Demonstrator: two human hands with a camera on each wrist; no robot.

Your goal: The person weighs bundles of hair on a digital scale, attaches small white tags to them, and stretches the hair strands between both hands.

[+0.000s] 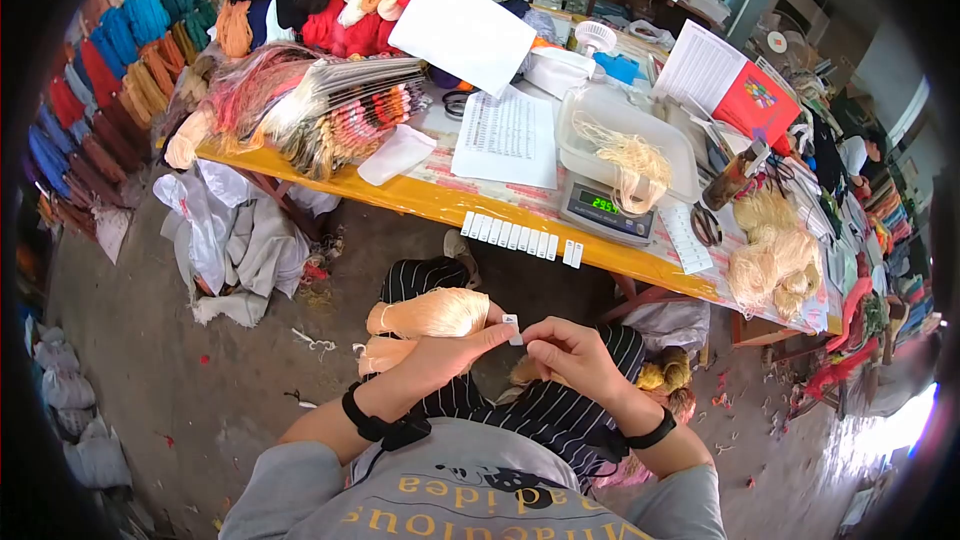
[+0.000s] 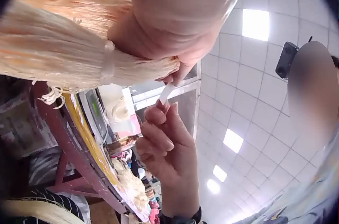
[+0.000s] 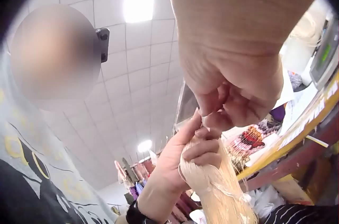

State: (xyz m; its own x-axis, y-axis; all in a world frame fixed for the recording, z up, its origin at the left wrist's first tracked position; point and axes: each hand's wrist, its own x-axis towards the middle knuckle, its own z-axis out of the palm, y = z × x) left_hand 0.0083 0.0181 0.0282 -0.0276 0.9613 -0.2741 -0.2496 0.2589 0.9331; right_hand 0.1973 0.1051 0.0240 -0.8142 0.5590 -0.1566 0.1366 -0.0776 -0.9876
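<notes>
The left hand (image 1: pixel 455 352) grips the end of a pale peach yarn hank (image 1: pixel 430 314) and pinches a small white tag (image 1: pixel 511 328) between thumb and finger. Close by on the right, the right hand (image 1: pixel 568 355) has thumb and fingertips brought together at the tag's edge. In the left wrist view the tag (image 2: pixel 166 93) spans between the two hands, and a pale band (image 2: pixel 108 62) rings the hank (image 2: pixel 53 49). The right wrist view shows the right hand (image 3: pixel 233 89) above the left hand (image 3: pixel 177 163), its fingertips partly hiding the tag.
Along the table's yellow edge (image 1: pixel 400 202) lies a row of white tags (image 1: pixel 510 236). Behind it stand a lit scale (image 1: pixel 608 212), a plastic tub (image 1: pixel 575 140) with yarn, and printed sheets (image 1: pixel 506 137). More pale yarn (image 1: pixel 775 260) lies at right. White sacks (image 1: pixel 240 250) sit on the floor.
</notes>
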